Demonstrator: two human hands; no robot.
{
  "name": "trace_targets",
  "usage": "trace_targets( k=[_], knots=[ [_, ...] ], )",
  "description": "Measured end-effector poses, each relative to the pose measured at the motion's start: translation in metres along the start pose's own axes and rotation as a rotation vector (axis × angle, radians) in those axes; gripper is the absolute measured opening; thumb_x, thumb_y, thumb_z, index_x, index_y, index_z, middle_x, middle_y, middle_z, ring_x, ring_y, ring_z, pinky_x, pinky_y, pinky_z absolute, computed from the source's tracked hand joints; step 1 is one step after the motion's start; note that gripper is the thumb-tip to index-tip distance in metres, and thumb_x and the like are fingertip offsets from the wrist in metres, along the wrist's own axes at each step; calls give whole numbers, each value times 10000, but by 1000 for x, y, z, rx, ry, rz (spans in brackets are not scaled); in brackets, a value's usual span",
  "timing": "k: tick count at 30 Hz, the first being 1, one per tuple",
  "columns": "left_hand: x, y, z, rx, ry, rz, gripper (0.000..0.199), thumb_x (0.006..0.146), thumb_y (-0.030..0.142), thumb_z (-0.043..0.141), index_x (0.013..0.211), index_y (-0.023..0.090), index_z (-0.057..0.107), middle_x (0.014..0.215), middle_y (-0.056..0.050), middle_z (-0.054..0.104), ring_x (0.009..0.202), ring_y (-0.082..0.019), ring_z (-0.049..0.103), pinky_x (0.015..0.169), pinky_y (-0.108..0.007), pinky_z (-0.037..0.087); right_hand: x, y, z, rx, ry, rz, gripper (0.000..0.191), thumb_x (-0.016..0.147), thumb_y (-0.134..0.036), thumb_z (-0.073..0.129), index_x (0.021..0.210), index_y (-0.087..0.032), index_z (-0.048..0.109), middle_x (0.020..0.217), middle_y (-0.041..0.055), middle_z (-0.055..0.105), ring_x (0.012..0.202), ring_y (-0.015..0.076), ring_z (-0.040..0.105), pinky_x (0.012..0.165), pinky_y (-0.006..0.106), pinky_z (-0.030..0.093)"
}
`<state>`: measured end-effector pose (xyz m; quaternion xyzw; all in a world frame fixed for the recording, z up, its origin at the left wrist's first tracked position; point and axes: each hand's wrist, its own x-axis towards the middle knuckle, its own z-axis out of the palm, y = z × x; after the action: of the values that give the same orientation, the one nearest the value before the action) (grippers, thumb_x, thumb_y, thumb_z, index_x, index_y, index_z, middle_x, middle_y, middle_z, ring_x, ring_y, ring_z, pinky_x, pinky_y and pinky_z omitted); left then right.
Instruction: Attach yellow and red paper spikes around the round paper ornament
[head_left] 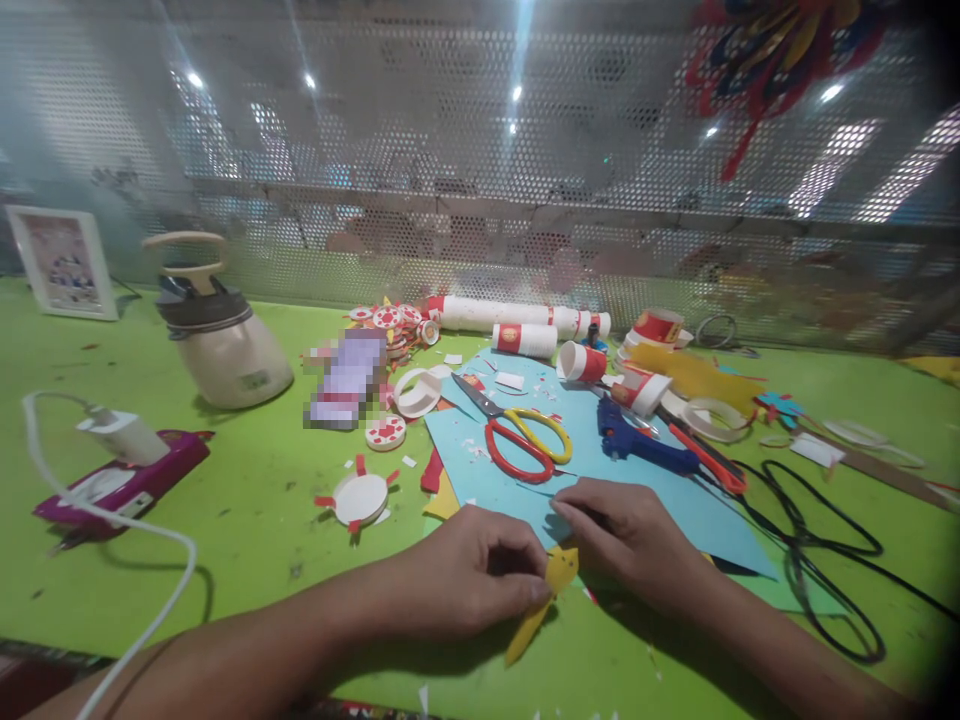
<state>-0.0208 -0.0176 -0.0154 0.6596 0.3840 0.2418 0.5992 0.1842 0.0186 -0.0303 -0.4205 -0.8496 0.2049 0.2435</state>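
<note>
My left hand [480, 575] pinches a small yellow paper cutout [561, 572] between thumb and fingers. The cutout has a dark dot on its wider end, and a narrow strip of it points down toward the table edge. Just to the right, my right hand [626, 535] is closed, thumb against fingertips; whatever it may hold is too small to make out. Beyond both hands, scissors [529, 440] with one red and one yellow handle lie on a sheet of light blue paper [667, 500]. A blue glue gun [641, 440] rests on the same sheet, right of the scissors.
Paper cups [583, 362] and a long white cup tube [499, 315] lie at the back. A phone [349, 380], a bottle [225, 350] and a purple power strip [135, 490] are on the left. A black cable [817, 540] loops on the right.
</note>
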Motion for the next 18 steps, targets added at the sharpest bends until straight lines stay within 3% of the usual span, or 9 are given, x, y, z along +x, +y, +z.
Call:
trace_targets(
  k=[4,7,10,13,18],
  knots=[
    [-3,6,0,18,-20,31,97,755,197,563,733,134,634,642,2,547,601,-101,472,567,-225,385,7,-2,0,10,67,-2,238,896,-256,477,760,-151,640,689,28,637,627,133,557,592,244,401],
    [-9,10,-2,67,-54,101,92,736,188,570,731,135,646,688,-22,578,651,-122,502,606,-240,416,29,-16,-3,-45,41,-117,197,882,-214,489,806,-140,656,733,46,639,655,136,559,607,243,404],
    [-18,14,-5,49,-147,162,106,724,202,590,757,133,663,706,-31,583,653,-131,517,613,-245,430,66,-40,5,-225,-61,-262,175,862,-192,510,839,-129,672,725,53,615,667,143,544,611,246,383],
    [-26,14,-7,-16,-239,220,140,741,244,600,795,139,675,720,-42,591,659,-136,534,619,-245,444,107,-65,26,-468,-235,-299,209,867,-219,505,944,-139,681,871,88,642,757,162,578,654,252,383],
    [-33,14,-12,-62,-232,262,181,761,260,594,853,145,700,758,-61,616,694,-148,567,652,-252,472,150,-90,62,-580,-380,-342,182,784,-204,573,781,-88,714,791,148,673,734,210,607,590,260,371]
  ],
)
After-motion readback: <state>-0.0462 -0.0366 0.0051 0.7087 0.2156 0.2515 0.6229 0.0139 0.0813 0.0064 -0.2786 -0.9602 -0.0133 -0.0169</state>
